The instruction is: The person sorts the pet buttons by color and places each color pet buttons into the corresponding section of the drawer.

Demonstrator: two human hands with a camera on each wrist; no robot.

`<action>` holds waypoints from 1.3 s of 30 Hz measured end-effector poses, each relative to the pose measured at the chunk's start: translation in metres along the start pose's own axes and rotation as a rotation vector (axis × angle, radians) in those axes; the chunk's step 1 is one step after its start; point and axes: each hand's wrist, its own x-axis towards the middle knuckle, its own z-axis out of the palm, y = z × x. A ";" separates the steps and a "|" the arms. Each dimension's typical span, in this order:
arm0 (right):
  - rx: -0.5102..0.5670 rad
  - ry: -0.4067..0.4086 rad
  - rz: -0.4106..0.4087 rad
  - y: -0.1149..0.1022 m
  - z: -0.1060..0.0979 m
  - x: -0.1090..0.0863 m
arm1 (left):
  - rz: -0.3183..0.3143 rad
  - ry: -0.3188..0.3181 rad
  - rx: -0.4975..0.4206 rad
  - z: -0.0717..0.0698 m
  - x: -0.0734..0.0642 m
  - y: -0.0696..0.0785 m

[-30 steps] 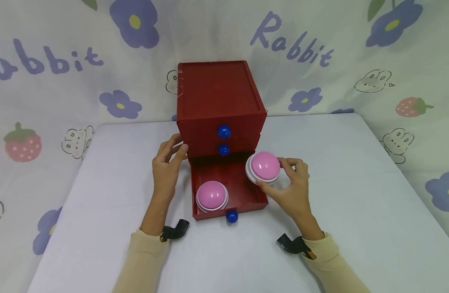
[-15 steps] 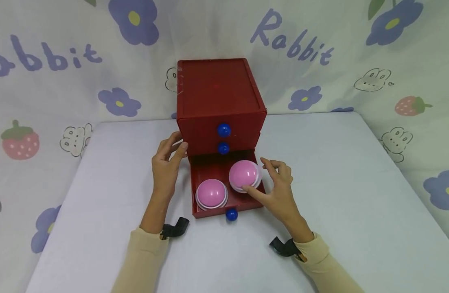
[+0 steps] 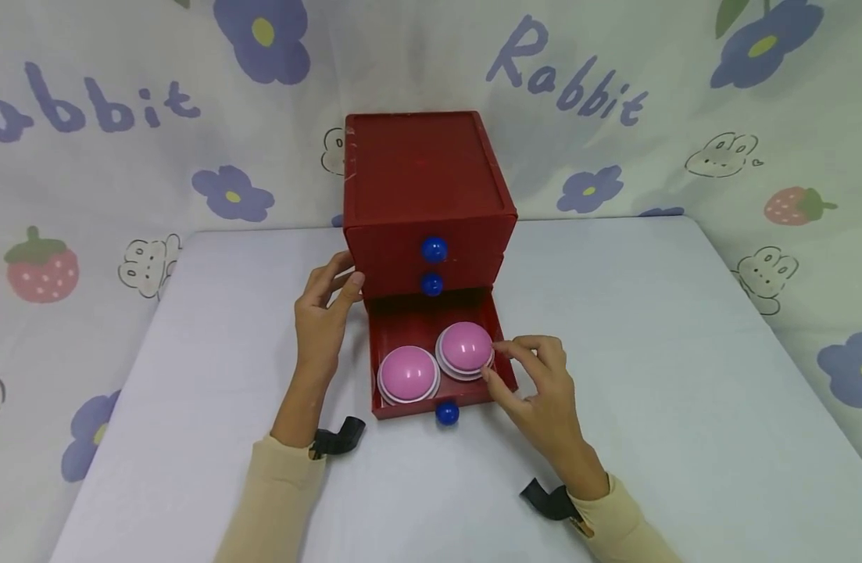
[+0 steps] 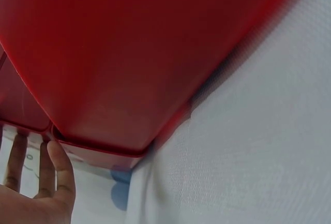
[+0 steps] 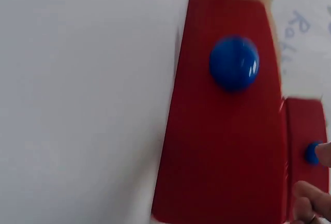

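Observation:
A red drawer cabinet (image 3: 423, 168) stands at the centre with its lowest drawer (image 3: 402, 317) pulled out. Two pink-domed, white-based round push buttons sit in this drawer: the left button (image 3: 408, 373) near the front left corner, the right button (image 3: 466, 347) beside it, slightly farther back. My right hand (image 3: 543, 399) is over the drawer's right side, thumb and fingertips at the right button's edge; whether they touch is unclear. My left hand (image 3: 320, 324) rests against the cabinet's left side, with its thumb (image 4: 61, 164) at the front corner and fingers extended.
Blue ball knobs mark the upper drawer (image 3: 434, 249), the middle drawer (image 3: 432, 285) and the open drawer's front, where the lowest knob (image 3: 447, 413) protrudes. White cloth (image 3: 649, 352) covers the table. A patterned curtain (image 3: 416, 55) hangs behind the cabinet.
My right hand has brought the right button leftward and down into the drawer, then drawn back to its right edge with its fingers loosened. My left hand has stayed at the cabinet.

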 end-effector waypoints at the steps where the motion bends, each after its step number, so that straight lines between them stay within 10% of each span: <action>1: 0.015 0.007 -0.042 -0.004 0.000 -0.002 | 0.000 0.000 0.001 0.000 0.000 0.000; 6: 0.108 -0.087 -0.175 -0.023 0.003 -0.017 | -0.002 0.000 -0.002 0.002 -0.001 0.001; 12: -0.021 -0.233 -0.065 -0.032 0.010 -0.032 | -0.008 0.001 0.004 0.002 -0.002 0.000; 18: -0.127 -0.266 0.039 -0.031 0.017 -0.040 | 0.006 -0.007 0.006 0.001 -0.001 -0.001; 25: 0.114 -0.263 0.164 -0.022 0.031 -0.043 | 0.006 -0.001 0.011 0.000 -0.001 0.000; 39: 0.169 -0.227 0.178 -0.004 0.044 -0.036 | 0.008 -0.001 0.028 0.000 -0.001 0.001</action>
